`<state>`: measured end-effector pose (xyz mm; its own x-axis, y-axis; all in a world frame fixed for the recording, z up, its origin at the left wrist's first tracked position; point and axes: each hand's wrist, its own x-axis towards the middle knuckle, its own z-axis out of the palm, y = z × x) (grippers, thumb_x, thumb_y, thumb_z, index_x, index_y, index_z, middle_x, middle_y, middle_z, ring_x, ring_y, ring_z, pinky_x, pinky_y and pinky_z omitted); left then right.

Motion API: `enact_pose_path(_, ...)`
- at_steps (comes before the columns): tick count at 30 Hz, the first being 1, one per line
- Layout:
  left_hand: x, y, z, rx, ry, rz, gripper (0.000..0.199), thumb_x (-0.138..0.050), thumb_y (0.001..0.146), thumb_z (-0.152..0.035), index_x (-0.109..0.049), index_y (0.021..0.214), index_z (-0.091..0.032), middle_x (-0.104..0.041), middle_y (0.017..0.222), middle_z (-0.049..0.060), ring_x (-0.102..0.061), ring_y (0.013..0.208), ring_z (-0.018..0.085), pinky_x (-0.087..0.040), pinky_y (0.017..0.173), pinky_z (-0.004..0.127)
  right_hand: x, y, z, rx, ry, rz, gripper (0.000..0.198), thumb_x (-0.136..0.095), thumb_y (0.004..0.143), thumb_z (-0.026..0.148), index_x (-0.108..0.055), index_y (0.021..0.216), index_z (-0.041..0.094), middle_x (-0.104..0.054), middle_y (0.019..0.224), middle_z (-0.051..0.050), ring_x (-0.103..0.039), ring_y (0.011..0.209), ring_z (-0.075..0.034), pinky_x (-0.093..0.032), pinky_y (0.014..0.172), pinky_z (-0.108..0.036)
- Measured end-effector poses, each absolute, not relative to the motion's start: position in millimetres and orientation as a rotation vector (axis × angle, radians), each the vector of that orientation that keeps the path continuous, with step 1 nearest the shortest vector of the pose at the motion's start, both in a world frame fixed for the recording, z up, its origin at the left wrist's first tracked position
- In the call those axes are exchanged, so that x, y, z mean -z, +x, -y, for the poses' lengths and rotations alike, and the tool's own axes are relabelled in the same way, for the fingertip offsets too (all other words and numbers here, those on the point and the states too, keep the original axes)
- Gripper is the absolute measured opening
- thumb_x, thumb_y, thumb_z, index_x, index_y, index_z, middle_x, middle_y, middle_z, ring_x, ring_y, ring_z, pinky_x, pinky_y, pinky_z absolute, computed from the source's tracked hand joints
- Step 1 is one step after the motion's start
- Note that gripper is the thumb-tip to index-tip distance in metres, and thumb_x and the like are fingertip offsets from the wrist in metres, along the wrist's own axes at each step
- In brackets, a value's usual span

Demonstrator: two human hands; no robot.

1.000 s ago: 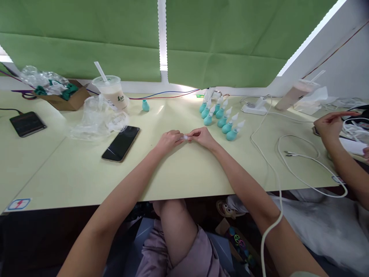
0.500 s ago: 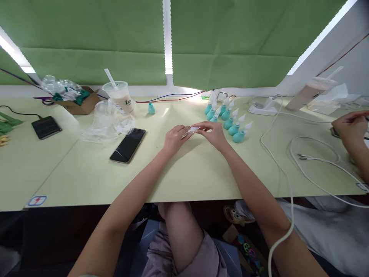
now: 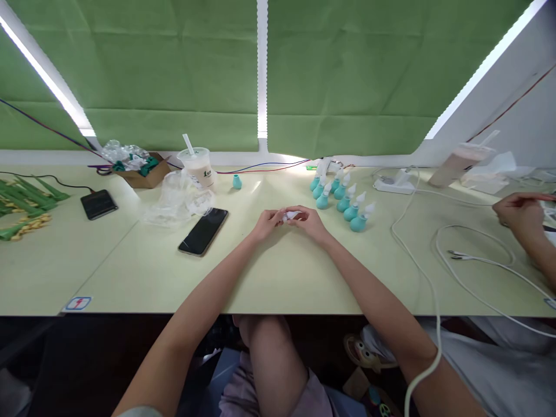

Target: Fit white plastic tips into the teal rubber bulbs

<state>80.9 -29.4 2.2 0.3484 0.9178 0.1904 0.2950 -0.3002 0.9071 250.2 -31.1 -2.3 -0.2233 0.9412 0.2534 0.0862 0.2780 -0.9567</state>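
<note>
Over the middle of the table, my left hand (image 3: 265,225) and my right hand (image 3: 311,223) meet with fingers pinched on one small white plastic piece (image 3: 290,216). The fingers cover much of it, and I cannot make out its exact shape. To the right of my right hand stand several teal rubber bulbs (image 3: 358,224), most with a pointed white nozzle (image 3: 369,209) on top. A lone teal bulb (image 3: 237,182) without a nozzle stands further back, left of my hands.
At left lie a black phone (image 3: 203,231), a crumpled clear plastic bag (image 3: 167,204), a drink cup (image 3: 200,167), a cardboard box (image 3: 150,176) and a dark device (image 3: 98,204). White cables (image 3: 423,260) and a power strip (image 3: 394,184) are at right, near another person's hand (image 3: 521,214).
The camera view has tilted upward, so the table items appear lower. My fingers have closed in around the white piece, which shows less than before.
</note>
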Motion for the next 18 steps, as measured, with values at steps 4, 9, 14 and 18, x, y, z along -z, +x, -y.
enact_pose_path(4, -0.4, 82.6, 31.7, -0.888, 1.737, -1.132, 0.060, -0.023, 0.090, -0.060, -0.058, 0.063, -0.018, -0.047, 0.051, -0.001, -0.041, 0.049, 0.011, -0.036, 0.055, 0.027, 4.5, 246.2, 32.1, -1.107, -0.977, 1.532, 0.036, -0.075, 0.061, 0.037, -0.069, 0.090, 0.018, -0.066, 0.073, -0.001, -0.054, 0.060, -0.011, -0.043, 0.058, -0.024)
enact_pose_path(9, 2.8, 65.1, 16.7, -1.184, 1.726, -1.599, 0.033, -0.046, 0.085, -0.046, -0.064, 0.083, -0.019, -0.065, 0.086, 0.004, -0.055, 0.071, 0.015, -0.043, 0.068, 0.027, 7.1, 251.3, 26.1, -1.120, -1.072, 1.492, 0.039, -0.074, 0.061, 0.045, -0.068, 0.089, 0.018, -0.059, 0.063, 0.002, -0.050, 0.054, -0.009, -0.038, 0.050, -0.022)
enact_pose_path(14, -9.0, 34.6, -36.5, -1.354, 1.132, -2.034, 0.048, -0.063, 0.072, -0.020, -0.047, 0.117, -0.021, -0.056, 0.116, 0.009, -0.056, 0.102, 0.020, -0.046, 0.081, 0.031, 14.5, 251.0, 20.0, -0.927, -1.163, 1.613, 0.035, -0.072, 0.064, 0.047, -0.069, 0.085, 0.019, -0.060, 0.065, 0.001, -0.051, 0.058, -0.011, -0.042, 0.057, -0.024)
enact_pose_path(18, -28.3, 15.6, -86.9, -1.297, 1.291, -2.342, 0.074, -0.072, 0.066, -0.018, -0.036, 0.130, -0.016, -0.046, 0.131, 0.017, -0.041, 0.125, 0.029, -0.038, 0.097, 0.039, 17.6, 246.5, 21.0, -0.802, -1.150, 1.767, 0.029, -0.073, 0.064, 0.043, -0.069, 0.082, 0.021, -0.066, 0.078, -0.001, -0.054, 0.064, -0.012, -0.044, 0.063, -0.025)
